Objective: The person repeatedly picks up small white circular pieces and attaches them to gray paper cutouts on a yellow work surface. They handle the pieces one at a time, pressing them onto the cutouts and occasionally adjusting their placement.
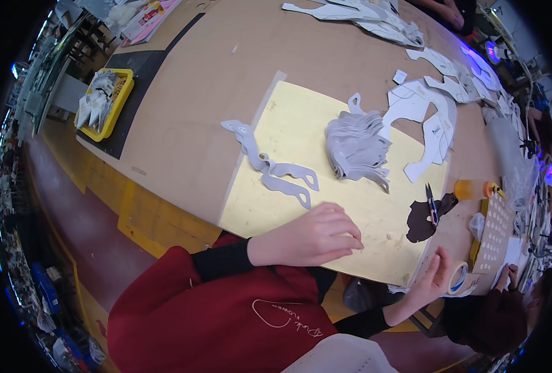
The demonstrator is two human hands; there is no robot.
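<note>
My left hand [310, 236] hovers over the near edge of a pale yellow sheet [282, 214], its fingers bent and drawn together; whatever may be in them is hidden. Farther right, beyond that edge, my right hand [430, 283] is open, fingers apart, beside a roll of tape [462, 273]. On the sheet stands a thick bundle of grey cut strips [357, 146]. Several loose grey pieces with looped ends [263, 163] lie across the sheet's left edge. Thread snips [432, 208] rest on a dark brown scrap [417, 224] at the right.
White curved pattern pieces [434, 133] lie to the right, with more [363, 22] at the far side. A yellow tray [123, 102] of grey and white pieces sits at left. Near the snips are an orange bottle [468, 189] and a dotted board [495, 233]. Other people work at right.
</note>
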